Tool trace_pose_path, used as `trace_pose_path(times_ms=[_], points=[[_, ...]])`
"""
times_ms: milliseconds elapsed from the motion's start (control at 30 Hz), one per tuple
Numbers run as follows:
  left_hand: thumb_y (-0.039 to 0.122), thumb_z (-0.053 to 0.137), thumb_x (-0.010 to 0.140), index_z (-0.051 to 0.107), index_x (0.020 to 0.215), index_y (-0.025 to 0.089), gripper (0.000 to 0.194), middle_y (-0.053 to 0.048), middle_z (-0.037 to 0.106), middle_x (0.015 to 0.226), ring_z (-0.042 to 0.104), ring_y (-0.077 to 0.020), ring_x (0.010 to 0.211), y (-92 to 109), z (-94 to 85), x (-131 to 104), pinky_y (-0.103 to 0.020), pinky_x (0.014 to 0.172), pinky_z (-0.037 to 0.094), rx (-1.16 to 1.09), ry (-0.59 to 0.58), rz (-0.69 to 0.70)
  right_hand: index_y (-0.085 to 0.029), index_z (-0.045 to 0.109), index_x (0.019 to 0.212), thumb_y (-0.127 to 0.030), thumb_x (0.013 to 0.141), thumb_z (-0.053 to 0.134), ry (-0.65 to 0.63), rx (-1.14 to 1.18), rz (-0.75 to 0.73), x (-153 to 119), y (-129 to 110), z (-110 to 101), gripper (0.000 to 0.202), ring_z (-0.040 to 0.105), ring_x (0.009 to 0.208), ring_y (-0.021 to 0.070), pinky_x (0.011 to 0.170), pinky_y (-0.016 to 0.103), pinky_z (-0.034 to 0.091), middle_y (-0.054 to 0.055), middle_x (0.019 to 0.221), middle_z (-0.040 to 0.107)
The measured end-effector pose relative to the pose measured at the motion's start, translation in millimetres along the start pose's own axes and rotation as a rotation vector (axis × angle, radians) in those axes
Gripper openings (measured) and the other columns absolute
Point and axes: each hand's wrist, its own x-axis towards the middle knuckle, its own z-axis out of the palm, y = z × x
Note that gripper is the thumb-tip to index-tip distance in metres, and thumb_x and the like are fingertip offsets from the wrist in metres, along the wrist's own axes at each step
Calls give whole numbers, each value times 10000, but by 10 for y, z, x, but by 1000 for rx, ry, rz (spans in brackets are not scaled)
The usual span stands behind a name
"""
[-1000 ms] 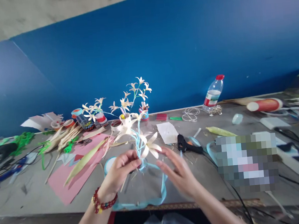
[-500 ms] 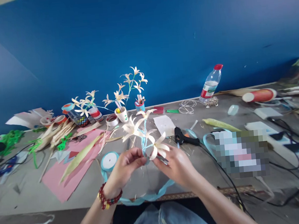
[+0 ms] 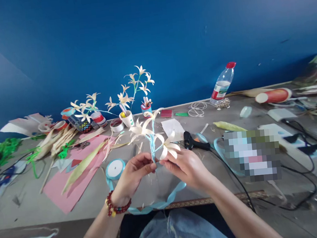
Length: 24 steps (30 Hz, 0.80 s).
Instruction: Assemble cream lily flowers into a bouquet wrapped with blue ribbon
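Observation:
Cream flowers [image 3: 141, 129] on a stem wrapped in light blue ribbon [image 3: 152, 145] stand upright between my hands. My left hand [image 3: 137, 174], with a red bead bracelet at the wrist, pinches the lower stem between thumb and fingers. My right hand [image 3: 186, 168] is closed beside the stem, under the right-hand flower, its fingertips at the blue ribbon. A ribbon roll [image 3: 115, 169] lies left of my left hand, and its loose blue ribbon [image 3: 157, 207] curves along the table's front edge up to my right hand.
A black glue gun [image 3: 195, 142] lies right of the flowers. Pink paper [image 3: 67, 186] and a pale husk [image 3: 83, 166] lie left. Behind are more flowers [image 3: 125, 99] in cups and a bottle [image 3: 222, 85]. Black cables and a power strip [image 3: 294, 151] are at the right.
My right hand's fingertips have drawn in closer to the stem. The flowers stand almost as before, and the view has shifted slightly.

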Motion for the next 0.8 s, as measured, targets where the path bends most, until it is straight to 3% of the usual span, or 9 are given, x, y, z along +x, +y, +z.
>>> trace_pose_path(times_ms=[133,233,333,500,633,800], points=[[278,843,745,724,867,190,192,13,636,756,560,-108,714,-5,15,19,-220,702,450,-27,26,26,-187,636,860,-227,978,485,0,145,223,-13,-58,33,196,533,617,124,602,232,359,1,736,638],[275,818,777,723,874,188,161,10,638,776,559,-107,720,1,27,36,-221,713,440,-1,-3,45,-187,663,795,-308,921,618,-31,332,375,-7,-52,52,180,520,600,115,576,219,355,-31,654,603],[270,802,795,721,855,183,133,11,630,765,551,-109,719,7,41,45,-224,717,429,19,-27,46,-174,694,758,-315,854,698,-42,475,451,9,-28,61,171,521,613,118,586,219,380,-29,640,604],[286,812,782,740,850,175,149,0,652,758,556,-119,727,3,65,38,-231,732,430,-14,-32,25,-167,672,736,-297,883,658,36,544,373,16,-18,68,197,530,649,125,603,226,418,-3,691,608],[266,837,751,763,870,170,170,-19,688,805,581,-135,773,-12,65,30,-243,767,450,-95,-14,25,-173,665,884,-355,951,586,-39,611,363,1,10,63,209,554,679,129,556,213,436,31,851,604],[227,847,742,780,876,186,155,-15,704,797,590,-128,760,-41,54,29,-238,746,452,-169,-32,35,-178,609,842,-386,1004,521,-63,456,275,-22,47,69,278,486,646,122,589,232,372,-7,717,541]])
